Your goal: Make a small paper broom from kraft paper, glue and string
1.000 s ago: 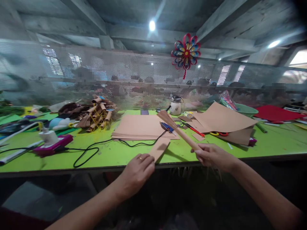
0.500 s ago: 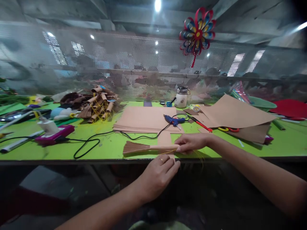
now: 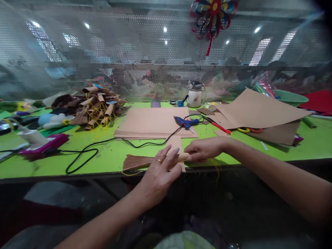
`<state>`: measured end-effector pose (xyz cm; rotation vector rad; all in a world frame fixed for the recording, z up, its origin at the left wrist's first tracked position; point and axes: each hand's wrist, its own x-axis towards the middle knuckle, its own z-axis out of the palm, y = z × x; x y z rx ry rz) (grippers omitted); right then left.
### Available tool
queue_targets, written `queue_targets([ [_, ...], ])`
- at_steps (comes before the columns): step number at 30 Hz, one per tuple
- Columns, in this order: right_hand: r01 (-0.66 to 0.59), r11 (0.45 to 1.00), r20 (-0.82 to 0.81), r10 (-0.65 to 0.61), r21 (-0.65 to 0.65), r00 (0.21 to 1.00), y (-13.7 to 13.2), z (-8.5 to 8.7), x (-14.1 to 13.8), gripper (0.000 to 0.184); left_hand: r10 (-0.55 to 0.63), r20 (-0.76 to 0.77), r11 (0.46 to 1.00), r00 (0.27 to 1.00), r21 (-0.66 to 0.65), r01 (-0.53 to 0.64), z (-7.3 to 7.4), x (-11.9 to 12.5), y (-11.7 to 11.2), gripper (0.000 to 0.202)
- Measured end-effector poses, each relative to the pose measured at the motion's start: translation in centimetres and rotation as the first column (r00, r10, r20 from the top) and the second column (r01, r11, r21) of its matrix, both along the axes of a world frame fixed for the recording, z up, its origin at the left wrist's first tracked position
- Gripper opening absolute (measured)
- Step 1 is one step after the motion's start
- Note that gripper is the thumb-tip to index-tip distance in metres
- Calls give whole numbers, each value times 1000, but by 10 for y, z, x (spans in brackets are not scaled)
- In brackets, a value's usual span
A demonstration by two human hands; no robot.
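Observation:
A small paper broom (image 3: 137, 162) with a pleated brown fan lies along the table's front edge, its rolled handle toward the right. My right hand (image 3: 201, 149) is closed around the right end of that handle. Over the middle of the broom is my left hand (image 3: 160, 172), palm down with fingers spread; whether it presses on the handle I cannot tell. A strip of brown paper (image 3: 174, 141) lies crosswise under the handle. Yellow string (image 3: 215, 165) hangs from beside my right hand, and more of it loops below the fan.
Behind my hands lie a stack of brown paper sheets (image 3: 153, 119) and a blue glue gun (image 3: 187, 122), its black cord (image 3: 97, 152) running left to a purple power strip (image 3: 49, 145). A heap of paper brooms (image 3: 100, 107) sits at back left. Large brown sheets (image 3: 259, 110) cover scissors at right.
My left hand has moved up and left from the table edge onto the broom, its fingers spreading. My right hand keeps hold of the handle. The view has tilted downward.

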<state>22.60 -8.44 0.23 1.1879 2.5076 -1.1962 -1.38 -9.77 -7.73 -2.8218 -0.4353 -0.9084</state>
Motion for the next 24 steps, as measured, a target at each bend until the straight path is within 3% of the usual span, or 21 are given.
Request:
queue_targets([
  [7,-24,996,107,14,88,994,-2,4,-3,28,25,-43,999,999,21,-24,2,5,7,23],
  [11,-16,970,128,-16,241,992,-8,3,-5,37,37,-35,999,999,17,-36,1,7,8,22],
  [18,195,839,23,-239,508,971,-39,-7,2,15,26,-37,999,999,-38,-28,4,10,8,33],
  [21,259,763,-98,-250,592,963,-47,-21,7,11,33,-45,998,998,-54,-36,4,11,7,30],
  [24,312,723,-206,-234,616,950,-50,-35,9,15,52,-57,997,997,-62,-56,4,12,7,26],
])
